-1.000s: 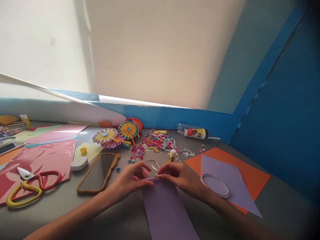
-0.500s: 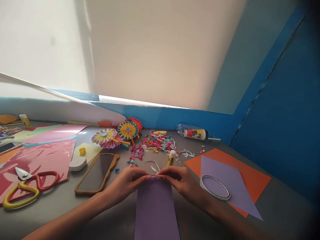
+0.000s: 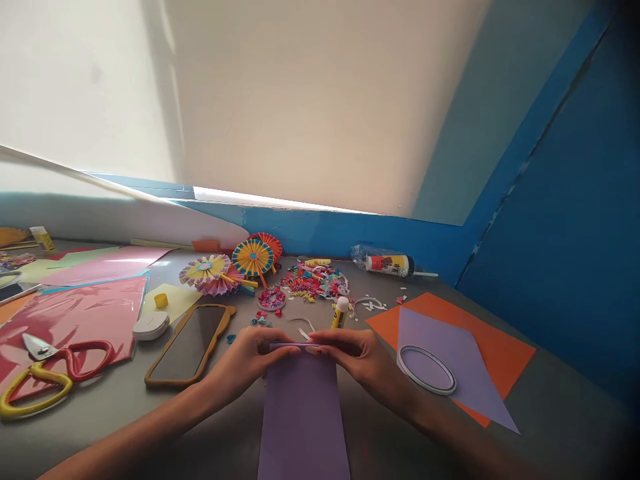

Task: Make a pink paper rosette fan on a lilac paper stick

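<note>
Pinching the folded far edge of a long purple paper strip, your bare left hand and bare right hand are closing thumbs against fingers. The strip is stretching towards you between your forearms; a yellow, white-capped glue stick is standing just beyond (nearer your right hand).

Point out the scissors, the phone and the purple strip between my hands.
scissors (image 3: 90, 347), head view, on the red handle
phone (image 3: 190, 345), head view, on the dark screen
purple strip (image 3: 304, 420), head view, on its flat middle
</note>
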Demonstrator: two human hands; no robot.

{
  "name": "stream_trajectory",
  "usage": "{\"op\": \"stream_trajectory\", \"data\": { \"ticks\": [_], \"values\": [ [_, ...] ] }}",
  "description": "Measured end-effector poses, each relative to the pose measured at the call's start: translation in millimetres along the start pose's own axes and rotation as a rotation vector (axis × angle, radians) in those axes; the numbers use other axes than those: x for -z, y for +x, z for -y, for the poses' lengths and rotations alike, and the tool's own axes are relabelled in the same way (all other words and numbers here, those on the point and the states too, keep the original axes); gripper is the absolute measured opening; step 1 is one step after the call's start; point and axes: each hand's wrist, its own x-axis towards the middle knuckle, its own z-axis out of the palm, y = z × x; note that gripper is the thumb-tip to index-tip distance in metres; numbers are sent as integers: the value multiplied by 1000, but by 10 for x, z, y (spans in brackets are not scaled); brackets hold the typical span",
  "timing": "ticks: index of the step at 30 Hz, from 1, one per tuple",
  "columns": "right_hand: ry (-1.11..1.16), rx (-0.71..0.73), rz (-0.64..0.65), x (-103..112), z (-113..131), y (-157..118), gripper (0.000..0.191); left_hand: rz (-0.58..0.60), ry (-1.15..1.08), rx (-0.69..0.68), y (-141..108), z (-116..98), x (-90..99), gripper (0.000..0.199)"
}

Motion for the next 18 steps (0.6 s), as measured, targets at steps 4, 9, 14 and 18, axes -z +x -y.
{"op": "stream_trajectory", "data": {
  "ticks": [4,9,14,18],
  "values": [
    [-46,43,-10,-11,-25,-8,18,-26,33,-4,-6,-1,-18,39],
    [-25,61,2,-11,-19,-22,19,-53,66,-25,-15,-21,-24,39],
    [-55,76,-1,2,18,-29,18,-26,38,-56,-21,-66,-15,35],
    [-175,219,68,27,-18,-16,27,-3,8,-42,-24,-86,-11,35]
  ]
}}
